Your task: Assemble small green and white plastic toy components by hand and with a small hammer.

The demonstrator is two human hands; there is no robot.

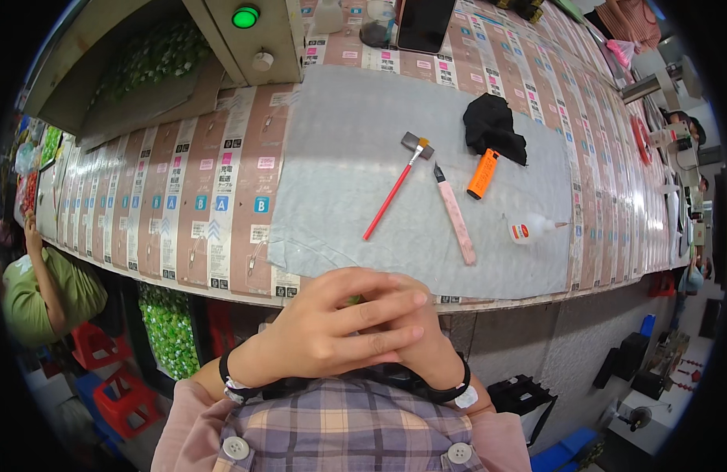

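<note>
My left hand (328,324) lies across my right hand (423,338) in front of the table's near edge. The left fingers are stretched and slightly apart, with nothing in them; they cover most of the right fingers. Beyond them lies a grey cloth mat (324,189). On it rest a red-handled brush (388,200) with a dark grey piece (410,140) at its bristles, a pink craft knife (454,220) with its blade pointing away, an orange oblong thing (482,175), a crumpled black cloth (491,126) and a small white needle-tipped bottle (528,229) on its side.
A metal housing (263,31) with a lit green button (245,16) stands at the far left. At the back are a dark phone-like slab (426,23) and a clear jar (377,27). Red stools (127,401) and a person in green (49,295) are at left.
</note>
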